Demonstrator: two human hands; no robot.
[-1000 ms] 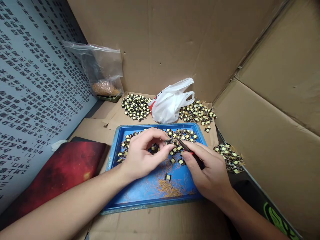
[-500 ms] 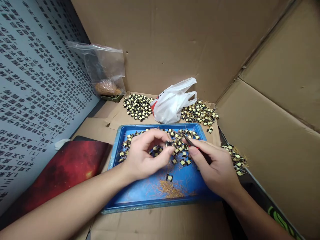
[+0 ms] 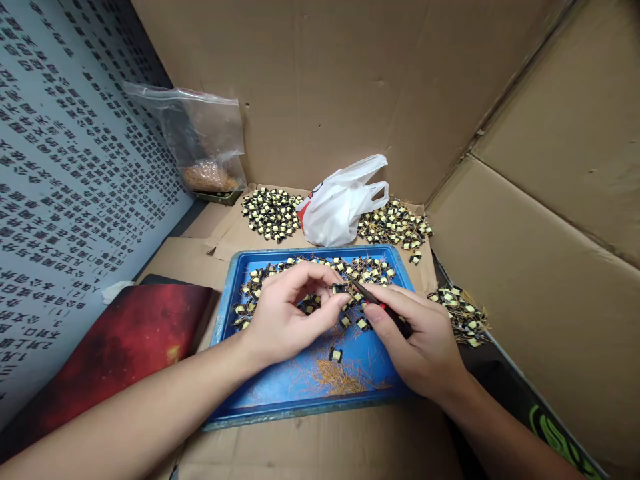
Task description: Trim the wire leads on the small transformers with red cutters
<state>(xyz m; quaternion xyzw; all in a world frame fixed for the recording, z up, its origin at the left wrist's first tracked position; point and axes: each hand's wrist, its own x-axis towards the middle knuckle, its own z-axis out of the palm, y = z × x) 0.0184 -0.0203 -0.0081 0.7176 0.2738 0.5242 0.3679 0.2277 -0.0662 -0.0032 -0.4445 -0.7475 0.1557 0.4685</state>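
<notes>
A blue tray lies on cardboard and holds several small yellow-and-black wound components plus a heap of cut copper wire ends. My left hand pinches one small component between thumb and forefinger above the tray. My right hand grips a small cutter with red-and-black handles; its tip points at the pinched component. One loose component lies on the tray below my hands.
Piles of the same components lie behind the tray at left, at right and beside the tray. A white plastic bag sits between the back piles. A clear bag with copper scraps leans at back left. Cardboard walls enclose the space; a red pad lies left.
My right hand drew the cutter away to the right half a second ago, then brought its tip back to the component. My left hand kept its pinch.
</notes>
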